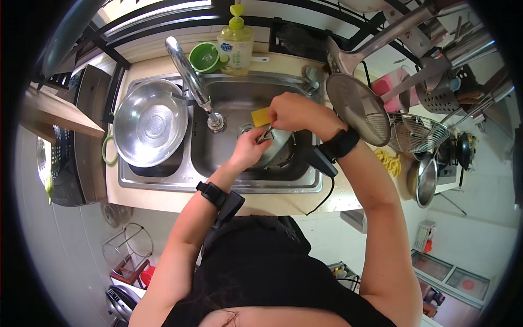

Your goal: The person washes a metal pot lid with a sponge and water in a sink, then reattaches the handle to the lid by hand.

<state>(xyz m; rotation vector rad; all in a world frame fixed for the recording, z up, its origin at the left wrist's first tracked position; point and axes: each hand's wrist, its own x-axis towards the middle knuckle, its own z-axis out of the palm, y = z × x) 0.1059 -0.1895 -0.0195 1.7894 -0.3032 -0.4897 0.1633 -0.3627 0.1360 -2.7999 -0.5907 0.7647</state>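
Note:
My left hand (250, 149) is closed on a short, shiny metal utensil (265, 134) over the right sink basin; its exact kind is hard to make out. Close by, my right hand (297, 113) pinches a yellow sponge (261, 117), its fingers curled just above the utensil. Beneath both hands a broad, pale metallic piece (279, 148) with a curved edge lies in the stainless steel sink (218, 177). Whether it joins the utensil I cannot tell. The chrome faucet (188, 76) stands left of the hands, its spout over the basin.
A large metal bowl (151, 122) covers the left basin. Behind the sink stand a green cup (205, 57) and a yellow-capped pump bottle (235, 46). Strainers (359, 109), ladles and a wire basket (417, 133) crowd the right side. A yellow cloth (388, 162) lies below them.

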